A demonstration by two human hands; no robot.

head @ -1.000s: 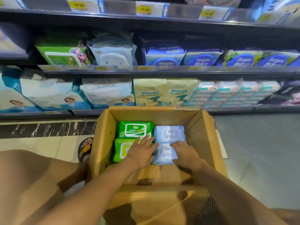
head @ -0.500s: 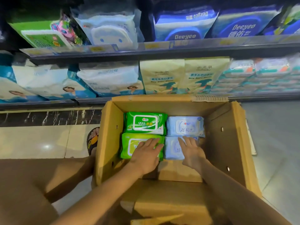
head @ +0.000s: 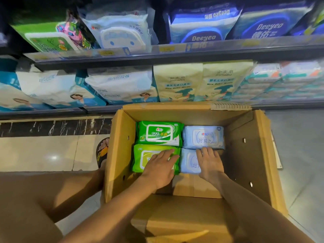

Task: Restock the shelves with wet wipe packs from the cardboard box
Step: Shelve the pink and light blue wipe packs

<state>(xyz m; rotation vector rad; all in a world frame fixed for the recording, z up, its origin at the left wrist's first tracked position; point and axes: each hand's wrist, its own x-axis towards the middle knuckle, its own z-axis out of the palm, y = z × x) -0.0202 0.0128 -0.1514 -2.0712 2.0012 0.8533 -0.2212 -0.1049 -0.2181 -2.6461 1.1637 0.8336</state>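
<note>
Reaching into the cardboard box [head: 245, 155], I lay my left hand [head: 160, 168] flat on the near green pack [head: 140, 160] and my right hand [head: 209, 163] flat on the near blue pack [head: 190, 161], fingers straight, gripping nothing. Both packs lie directly under my palms, long axes running left to right. The far green pack [head: 159, 133] and far blue pack [head: 203, 137] touch them just beyond. The far green pack reads "999" and "80". On the shelves [head: 157, 51] ahead, bags read "Deeyeo" and "jinmaiba".
</note>
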